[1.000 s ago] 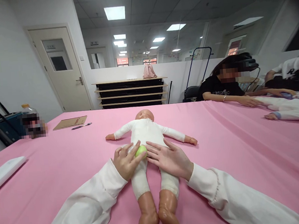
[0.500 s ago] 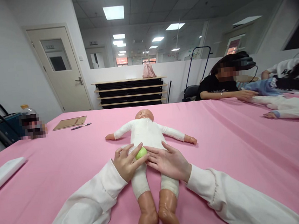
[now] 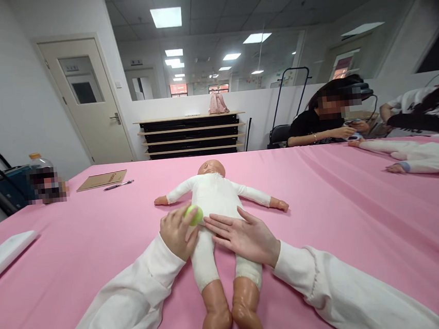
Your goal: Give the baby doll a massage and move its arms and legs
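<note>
The left hand [image 3: 179,235] is half curled, its fingers bent and its thumb pointing down toward the doll's hip, with a yellow-green ball [image 3: 195,215] at the fingertips. The index finger lies across the near-left side of the ball, which is slightly blurred; the hand appears to have hold of it, over the lower belly of a doll [image 3: 218,194]. Whether the ball also presses on the doll's cloth is hard to tell.

The right hand [image 3: 250,236] is open and flat, palm turned up and inward, fingers straight and thumb raised apart. It grips nothing; it lies over the doll's hip and upper thigh, its fingertips just below and to the right of the ball.

The doll's torso and head stretch away beyond both hands, its arms spread to either side, while its bare feet lie nearer than the hands. Pink cloth [image 3: 314,259] spreads beneath. Well left of the left hand is a long white object [image 3: 7,258]; beyond that hand, further off, are a brown notebook [image 3: 100,180] and a pen [image 3: 119,185]. Far beyond the right hand, a person in a black top [image 3: 305,127] sits near a second doll [image 3: 432,154].
</note>
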A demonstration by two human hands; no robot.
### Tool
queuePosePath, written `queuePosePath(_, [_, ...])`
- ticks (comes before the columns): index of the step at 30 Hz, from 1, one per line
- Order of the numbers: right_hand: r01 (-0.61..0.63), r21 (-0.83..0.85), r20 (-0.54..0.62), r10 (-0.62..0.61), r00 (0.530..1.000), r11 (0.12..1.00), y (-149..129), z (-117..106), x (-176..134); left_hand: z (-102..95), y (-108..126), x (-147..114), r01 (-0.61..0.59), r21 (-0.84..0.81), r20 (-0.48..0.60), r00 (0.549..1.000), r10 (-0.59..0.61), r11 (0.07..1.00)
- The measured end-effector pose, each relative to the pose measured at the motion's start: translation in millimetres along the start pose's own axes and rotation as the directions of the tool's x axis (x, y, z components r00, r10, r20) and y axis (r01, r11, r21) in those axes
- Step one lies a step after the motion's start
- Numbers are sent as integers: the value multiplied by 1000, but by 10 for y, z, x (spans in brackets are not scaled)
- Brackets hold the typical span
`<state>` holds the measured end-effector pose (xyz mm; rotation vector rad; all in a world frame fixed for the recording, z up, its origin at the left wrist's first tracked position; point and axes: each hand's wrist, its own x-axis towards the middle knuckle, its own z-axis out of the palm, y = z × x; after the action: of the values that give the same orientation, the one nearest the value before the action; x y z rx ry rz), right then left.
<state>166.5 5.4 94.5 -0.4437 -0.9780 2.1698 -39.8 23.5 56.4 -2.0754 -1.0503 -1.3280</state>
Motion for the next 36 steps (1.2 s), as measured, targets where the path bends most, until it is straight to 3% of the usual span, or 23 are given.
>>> queuePosePath(3, [-27, 81, 37, 24, 999, 996, -16, -16, -9, 60, -131, -20, 213, -62, -89, 972, -218, 975])
queuePosePath(5, [-37, 118, 48, 31, 998, 992, -24, -21, -11, 103, -244, -58, 332, -112, -61, 938, -340, 937])
queuePosePath(9, [-35, 136, 41, 30, 999, 990, -24, -22, -8, 168, -410, -136, 578, -119, -3, 813, -582, 807])
queuePosePath(11, [-33, 136, 36, 29, 999, 990, -21, -21, -6, 180, -431, -146, 626, -73, -18, 778, -628, 777])
queuePosePath(13, [-34, 149, 39, 28, 999, 988, -20, -23, -6, 164, -406, -128, 622, 5, -75, 781, -620, 783])
queuePosePath(14, [-34, 160, 42, 27, 999, 987, -20, -24, -7, 145, -377, -109, 591, 43, -115, 804, -584, 806])
queuePosePath(16, [-34, 181, 49, 26, 998, 983, -19, -26, -9, 83, -287, -62, 434, 85, -176, 892, -415, 897])
queuePosePath(18, [-39, 193, 53, 29, 998, 980, -17, -24, -9, 4, -157, -8, 148, 67, -154, 979, -136, 987])
queuePosePath(19, [-44, 195, 55, 33, 998, 980, -15, -22, -8, -34, -83, 17, -3, 40, -104, 995, 7, 999])
queuePosePath(20, [-48, 194, 56, 38, 998, 980, -11, -19, -6, -68, -8, 39, -129, 9, -46, 991, 129, 992])
queuePosePath(22, [-55, 184, 54, 45, 998, 981, -1, -11, -2, -113, 125, 72, -272, -52, 82, 958, 275, 961])
queuePosePath(26, [-51, 188, 59, 41, 997, 981, 19, 0, 6, -104, 220, 79, -308, -90, 278, 906, 321, 947])
queuePosePath(32, [-50, 215, 74, 35, 997, 975, 24, -11, 11, -67, 140, 5, -363, -173, 301, 866, 400, 916])
queuePosePath(36, [-38, 200, 63, 26, 998, 979, 35, -9, 17, -97, 198, 48, -454, -278, 395, 749, 531, 847])
